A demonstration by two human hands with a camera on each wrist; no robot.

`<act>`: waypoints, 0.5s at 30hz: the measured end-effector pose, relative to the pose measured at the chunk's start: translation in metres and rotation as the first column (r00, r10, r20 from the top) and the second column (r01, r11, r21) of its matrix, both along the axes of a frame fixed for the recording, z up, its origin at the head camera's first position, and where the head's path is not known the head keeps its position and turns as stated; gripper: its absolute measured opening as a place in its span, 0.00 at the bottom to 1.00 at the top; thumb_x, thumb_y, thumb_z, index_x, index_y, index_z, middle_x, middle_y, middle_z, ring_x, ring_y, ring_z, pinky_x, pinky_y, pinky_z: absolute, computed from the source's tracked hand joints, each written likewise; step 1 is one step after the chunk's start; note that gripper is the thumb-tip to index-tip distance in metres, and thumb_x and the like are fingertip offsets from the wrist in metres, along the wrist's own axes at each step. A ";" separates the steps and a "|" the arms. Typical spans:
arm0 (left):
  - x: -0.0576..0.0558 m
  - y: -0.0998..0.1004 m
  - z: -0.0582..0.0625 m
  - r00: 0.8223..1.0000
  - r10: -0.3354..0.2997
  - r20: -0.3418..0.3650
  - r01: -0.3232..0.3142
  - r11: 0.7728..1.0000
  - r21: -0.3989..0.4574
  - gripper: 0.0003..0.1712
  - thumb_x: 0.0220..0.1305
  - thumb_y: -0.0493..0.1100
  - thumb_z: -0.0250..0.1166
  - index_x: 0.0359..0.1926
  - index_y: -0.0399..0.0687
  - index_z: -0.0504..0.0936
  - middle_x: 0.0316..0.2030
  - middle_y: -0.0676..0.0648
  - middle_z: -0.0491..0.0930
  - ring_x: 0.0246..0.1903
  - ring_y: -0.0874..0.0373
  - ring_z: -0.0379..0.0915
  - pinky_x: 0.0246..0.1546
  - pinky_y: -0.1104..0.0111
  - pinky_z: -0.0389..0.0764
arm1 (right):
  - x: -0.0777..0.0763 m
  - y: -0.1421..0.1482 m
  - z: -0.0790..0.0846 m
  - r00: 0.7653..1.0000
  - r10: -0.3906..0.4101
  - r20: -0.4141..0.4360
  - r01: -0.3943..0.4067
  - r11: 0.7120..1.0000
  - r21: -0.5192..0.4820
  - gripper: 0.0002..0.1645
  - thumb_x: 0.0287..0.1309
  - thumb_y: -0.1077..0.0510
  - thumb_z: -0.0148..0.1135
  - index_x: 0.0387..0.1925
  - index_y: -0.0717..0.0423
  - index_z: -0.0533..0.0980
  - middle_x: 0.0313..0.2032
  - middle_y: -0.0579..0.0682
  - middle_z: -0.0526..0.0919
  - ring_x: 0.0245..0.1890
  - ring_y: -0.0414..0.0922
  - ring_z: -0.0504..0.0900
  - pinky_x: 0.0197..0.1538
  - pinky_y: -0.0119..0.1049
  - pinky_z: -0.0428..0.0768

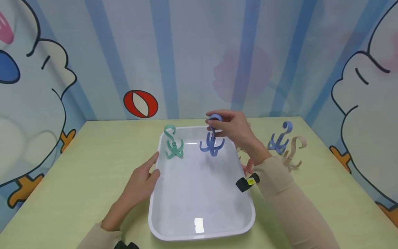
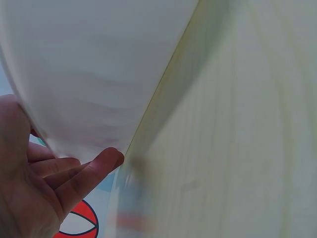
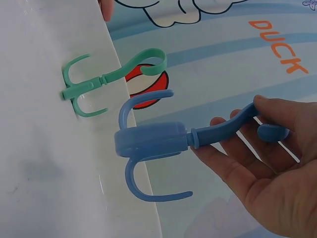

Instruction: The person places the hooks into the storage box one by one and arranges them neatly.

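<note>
My right hand (image 1: 237,129) pinches the curved top of a blue swivel claw hanger (image 1: 212,148) between thumb and fingers, above the far part of a white tray (image 1: 202,193). In the right wrist view, the prongs of this blue hanger (image 3: 151,141) hang away from the palm. A green claw hanger (image 1: 175,150) of the same shape stands upright inside the tray, in the far left corner. My left hand (image 1: 141,181) grips the tray's left edge, thumb at the rim. In the left wrist view its fingers (image 2: 74,188) lie against the tray's outer wall.
Right of the tray on the pale table (image 1: 93,180) stand another blue hanger (image 1: 277,142) and a beige one (image 1: 292,155). A pink hanger (image 1: 248,167) is partly hidden by the right wrist. Printed cartoon walls close off the back and both sides.
</note>
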State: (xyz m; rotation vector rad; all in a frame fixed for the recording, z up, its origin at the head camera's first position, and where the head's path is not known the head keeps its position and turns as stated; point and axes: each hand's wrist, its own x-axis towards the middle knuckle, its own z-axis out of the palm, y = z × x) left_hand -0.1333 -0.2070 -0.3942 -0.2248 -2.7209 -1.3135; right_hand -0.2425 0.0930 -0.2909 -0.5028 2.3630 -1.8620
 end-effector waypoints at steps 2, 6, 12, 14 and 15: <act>0.000 0.000 0.000 1.000 0.000 0.001 0.000 1.000 0.001 0.36 0.77 0.40 0.49 0.82 0.39 0.58 0.72 0.33 0.73 0.43 0.45 0.91 0.41 0.58 0.91 | -0.002 -0.002 -0.001 1.000 0.004 0.013 -0.004 1.000 -0.001 0.21 0.72 0.61 0.65 0.63 0.56 0.82 0.57 0.61 0.87 0.54 0.57 0.90 0.55 0.47 0.89; 0.000 0.001 0.000 1.000 0.001 -0.001 -0.001 1.000 0.003 0.36 0.77 0.40 0.49 0.82 0.39 0.58 0.72 0.32 0.72 0.43 0.44 0.91 0.41 0.58 0.91 | -0.006 -0.004 -0.004 0.999 0.001 0.035 -0.001 1.000 0.002 0.21 0.72 0.61 0.65 0.64 0.56 0.82 0.59 0.61 0.86 0.55 0.58 0.89 0.56 0.47 0.88; 0.000 0.001 0.000 1.000 0.004 -0.004 -0.004 1.000 -0.009 0.36 0.77 0.40 0.50 0.82 0.39 0.59 0.72 0.32 0.72 0.43 0.45 0.91 0.41 0.58 0.91 | -0.013 -0.009 -0.008 0.998 -0.018 0.060 0.018 1.000 -0.008 0.21 0.71 0.62 0.66 0.63 0.55 0.83 0.57 0.59 0.87 0.54 0.55 0.90 0.56 0.48 0.88; 0.000 0.001 0.000 1.000 0.006 -0.005 -0.006 1.000 -0.012 0.36 0.77 0.40 0.49 0.82 0.38 0.59 0.72 0.32 0.72 0.43 0.45 0.91 0.41 0.58 0.91 | -0.015 -0.011 -0.009 0.998 -0.019 0.065 0.020 1.000 -0.014 0.21 0.70 0.62 0.67 0.62 0.56 0.83 0.57 0.60 0.87 0.53 0.55 0.90 0.56 0.48 0.88; 0.000 0.001 -0.001 1.000 0.007 -0.004 -0.007 1.000 -0.014 0.36 0.77 0.40 0.49 0.82 0.38 0.58 0.72 0.32 0.72 0.43 0.45 0.91 0.41 0.58 0.91 | -0.016 -0.012 -0.010 0.997 -0.020 0.068 0.021 1.000 -0.013 0.21 0.70 0.62 0.67 0.62 0.56 0.83 0.57 0.60 0.87 0.53 0.55 0.90 0.56 0.48 0.88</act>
